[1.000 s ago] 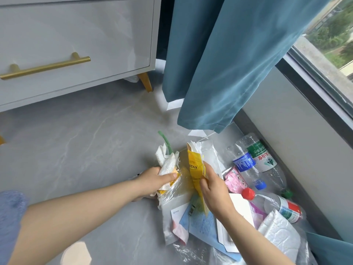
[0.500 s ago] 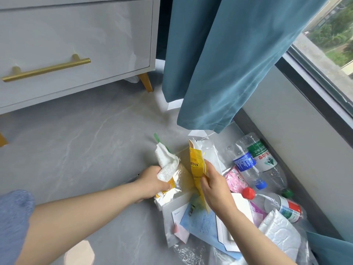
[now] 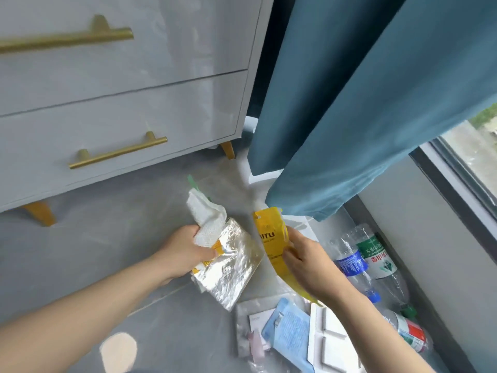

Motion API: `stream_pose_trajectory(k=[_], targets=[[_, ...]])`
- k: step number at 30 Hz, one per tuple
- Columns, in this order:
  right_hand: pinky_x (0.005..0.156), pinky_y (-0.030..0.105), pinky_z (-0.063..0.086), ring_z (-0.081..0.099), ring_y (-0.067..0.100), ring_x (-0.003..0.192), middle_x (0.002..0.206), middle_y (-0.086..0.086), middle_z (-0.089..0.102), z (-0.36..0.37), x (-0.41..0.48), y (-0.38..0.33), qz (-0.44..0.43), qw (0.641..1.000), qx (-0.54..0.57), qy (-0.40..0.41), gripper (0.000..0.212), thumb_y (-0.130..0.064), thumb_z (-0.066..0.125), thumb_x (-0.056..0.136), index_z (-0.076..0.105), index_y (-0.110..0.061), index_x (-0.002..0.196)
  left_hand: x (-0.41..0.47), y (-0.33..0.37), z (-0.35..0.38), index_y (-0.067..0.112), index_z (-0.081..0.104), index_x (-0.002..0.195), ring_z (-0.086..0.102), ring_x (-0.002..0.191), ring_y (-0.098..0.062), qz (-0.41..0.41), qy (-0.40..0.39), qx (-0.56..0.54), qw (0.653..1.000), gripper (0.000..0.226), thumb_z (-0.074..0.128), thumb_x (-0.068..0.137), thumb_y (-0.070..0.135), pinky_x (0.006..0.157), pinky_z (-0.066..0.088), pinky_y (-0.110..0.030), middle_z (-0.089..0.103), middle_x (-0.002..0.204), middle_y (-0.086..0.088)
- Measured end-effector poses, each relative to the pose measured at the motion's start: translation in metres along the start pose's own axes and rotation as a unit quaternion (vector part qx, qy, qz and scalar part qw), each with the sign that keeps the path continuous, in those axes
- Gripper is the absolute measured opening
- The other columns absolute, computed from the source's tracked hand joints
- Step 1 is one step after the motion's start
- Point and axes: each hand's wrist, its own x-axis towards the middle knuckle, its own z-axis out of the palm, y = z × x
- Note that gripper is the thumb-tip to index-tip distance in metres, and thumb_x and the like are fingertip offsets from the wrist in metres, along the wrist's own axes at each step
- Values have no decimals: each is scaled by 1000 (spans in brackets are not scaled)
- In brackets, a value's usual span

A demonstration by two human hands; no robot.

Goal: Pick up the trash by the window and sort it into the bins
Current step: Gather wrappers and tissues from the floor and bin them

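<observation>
In the head view, mid frame, your left hand (image 3: 188, 254) grips a white tissue (image 3: 207, 219) and a silver bag (image 3: 234, 267). Your right hand (image 3: 309, 262) pinches a yellow packet (image 3: 271, 238). Bottles (image 3: 376, 254) and papers (image 3: 287, 335) lie on the floor (image 3: 107, 238), lower right, by the window (image 3: 470, 162). No bins show; most sorting looks left to do.

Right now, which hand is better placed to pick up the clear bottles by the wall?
Right, probably. The right hand sits just beside the bottles and holds only a thin yellow packet. The left hand is farther away and grips a tissue and a foil bag.
</observation>
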Motion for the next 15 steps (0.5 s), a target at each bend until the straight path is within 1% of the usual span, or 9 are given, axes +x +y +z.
stream_pose_trajectory(k=[3,6,7,8,9,10,11,13,15], targets=[[66,8,40,56,16,80,84,-5,63,-18,-6,-31,13,1000,14,-4,27,-8,40,88,56,-25,102,-26,21,-25,9,63,81,58,65,-18,-4,50,-4,999,14,74,75,3,57,45,-25,63,73,-3],[66,6,39,58,16,82,83,-8,63,-48,-25,-78,19,999,44,-5,26,-8,40,88,54,-29,96,-66,54,-54,11,62,78,59,64,-19,-11,85,23,996,16,75,70,15,58,44,-28,62,70,0],[67,8,40,58,16,82,83,-8,63,-61,-33,-96,18,998,56,-8,25,-11,39,89,53,-31,95,-81,66,-63,13,62,77,59,64,-19,-10,93,40,995,18,74,67,20,58,44,-28,63,70,1],[68,10,42,58,16,80,82,-6,64,-75,-42,-115,20,997,67,-11,20,-20,39,88,52,-34,93,-96,80,-71,13,61,76,58,63,-18,-7,100,60,993,18,74,67,22,57,43,-29,62,69,2],[66,11,43,55,15,74,79,-6,62,-89,-52,-136,23,997,77,-13,16,-35,36,85,51,-34,89,-111,95,-78,14,59,74,57,61,-16,-1,106,76,991,16,73,70,20,56,41,-29,60,67,3],[61,11,42,50,13,68,74,-7,59,-104,-62,-156,20,996,82,-12,28,-50,30,78,50,-32,86,-128,110,-83,15,57,72,55,59,-15,4,112,84,990,15,72,73,18,54,39,-28,58,65,4],[56,10,39,44,10,63,70,-8,54,-119,-72,-176,17,997,78,-12,41,-59,23,70,48,-29,84,-144,126,-88,15,56,71,53,58,-14,10,117,90,989,15,71,74,16,53,37,-28,57,64,5],[51,12,36,37,10,60,65,-6,48,-148,-93,-213,17,998,61,-5,53,-63,18,67,46,-22,85,-180,160,-98,13,57,73,54,59,-15,14,121,98,988,13,70,75,16,53,37,-29,58,65,3],[53,17,37,37,13,61,66,2,49,-175,-117,-245,11,999,45,2,60,-67,16,69,46,-18,87,-218,192,-108,12,58,75,57,62,-19,11,126,93,988,15,69,72,21,54,38,-29,61,67,0]])
